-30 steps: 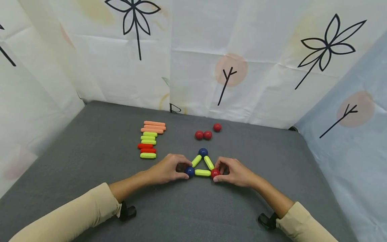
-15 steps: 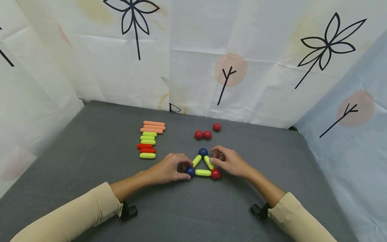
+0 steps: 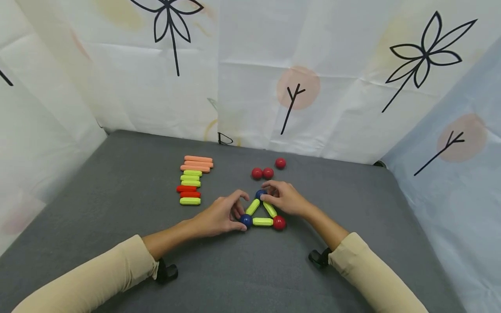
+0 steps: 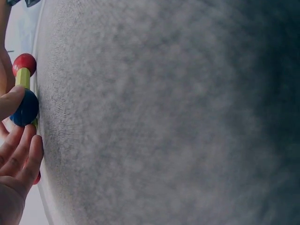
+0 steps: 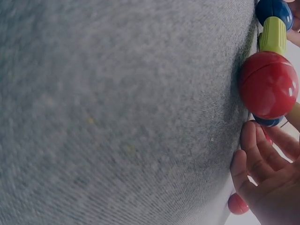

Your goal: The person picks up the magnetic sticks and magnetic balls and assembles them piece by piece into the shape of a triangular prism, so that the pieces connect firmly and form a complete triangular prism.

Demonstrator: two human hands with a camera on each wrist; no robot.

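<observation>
R hand (image 3: pixel 285 198) moved fwd; it & L hand (image 3: pixel 223 214), fingers (image 3: pixel 272 184) half-curled, hold 1 blue ball (image 3: pixel 246 220) ea.

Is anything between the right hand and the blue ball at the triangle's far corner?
Nothing visible: the right hand has its fingers at the far blue ball. The three loose red balls lie beyond, out of the way.

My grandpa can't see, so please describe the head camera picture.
A person's left hand and right hand each touch a blue ball in a triangle of three yellow-green sticks, two blue balls and one red ball. Three loose red balls lie beyond it on the gray table, nine sticks to its left.
</observation>
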